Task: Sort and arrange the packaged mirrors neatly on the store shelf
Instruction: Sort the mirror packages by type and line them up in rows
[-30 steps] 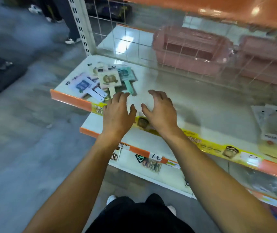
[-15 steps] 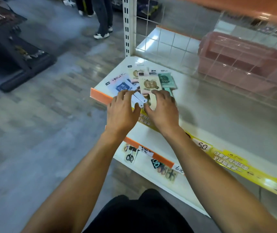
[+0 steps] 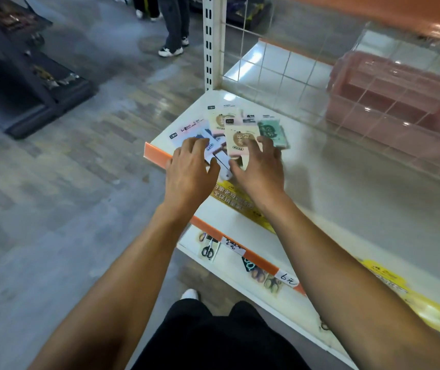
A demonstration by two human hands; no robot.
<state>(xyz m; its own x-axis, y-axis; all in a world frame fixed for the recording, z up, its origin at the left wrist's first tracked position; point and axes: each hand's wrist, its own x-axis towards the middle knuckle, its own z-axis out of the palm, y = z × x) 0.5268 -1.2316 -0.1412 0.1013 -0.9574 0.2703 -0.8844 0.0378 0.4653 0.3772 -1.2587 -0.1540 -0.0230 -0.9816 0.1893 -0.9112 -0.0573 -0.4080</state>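
- Both our hands have reached further onto the mirror packs vs 0.5 s ago, now overlapping the pile.
- L hand (image 3: pixel 189 166): fingers fairly straight, spread, lying on the blue-white pack (image 3: pixel 191 132).
- R hand (image 3: pixel 260 169): fingers spread, tips on the beige pack (image 3: pixel 237 138); no grip visible.
- Green pack (image 3: pixel 272 133) just beside R fingers.
- Packs lie overlapping at the shelf (image 3: pixel 347 188) front-left corner, nr the orange edge strip (image 3: pixel 155 157).
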